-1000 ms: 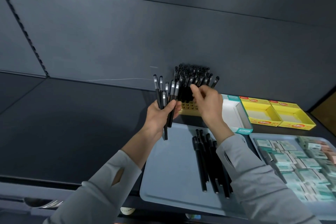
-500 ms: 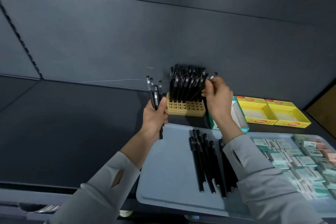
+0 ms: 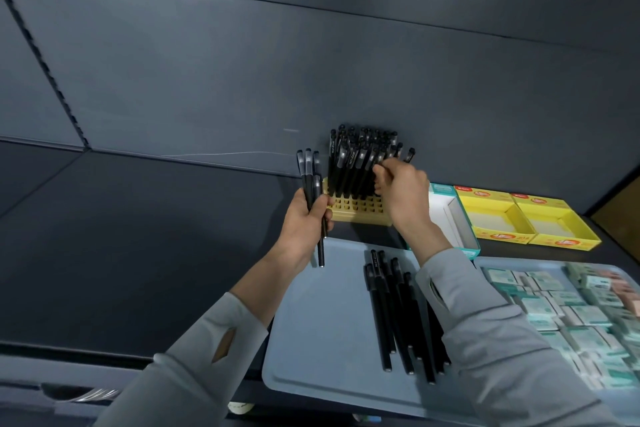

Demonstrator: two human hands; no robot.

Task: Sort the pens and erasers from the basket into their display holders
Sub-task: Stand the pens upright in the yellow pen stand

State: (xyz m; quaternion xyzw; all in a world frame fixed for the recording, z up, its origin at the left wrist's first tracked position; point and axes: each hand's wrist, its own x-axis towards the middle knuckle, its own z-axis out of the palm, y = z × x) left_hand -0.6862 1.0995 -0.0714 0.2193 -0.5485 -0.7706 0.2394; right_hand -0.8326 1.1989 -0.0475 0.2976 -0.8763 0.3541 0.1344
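1. A bundle of slim black capped pens (image 3: 309,180) is gripped upright in the left hand (image 3: 304,222), left of centre. The fingers are clenched round the barrels. It is judged to be a ready supply held close to the holder.
2. The right hand (image 3: 405,194) is raised to the yellow plastic grid holder (image 3: 356,211) at centre frame. Its fingers (image 3: 381,172) are pinched on one tilted black pen (image 3: 410,155), apparently being steered to a free hole.
3. The back rows are packed with standing pens (image 3: 356,163). Front holes are seen open, so filling is judged to run back to front.
4. Loose black pens (image 3: 394,308) are laid side by side on the flat grey-blue tray (image 3: 311,322), lower centre, probably for quick gathering.
5. Matte black barrels are noted, with greyish bands below the caps and pale print.
6. Pale green wrapped erasers (image 3: 561,305) are heaped lower right. Open yellow card boxes (image 3: 498,222) are seen empty above them.
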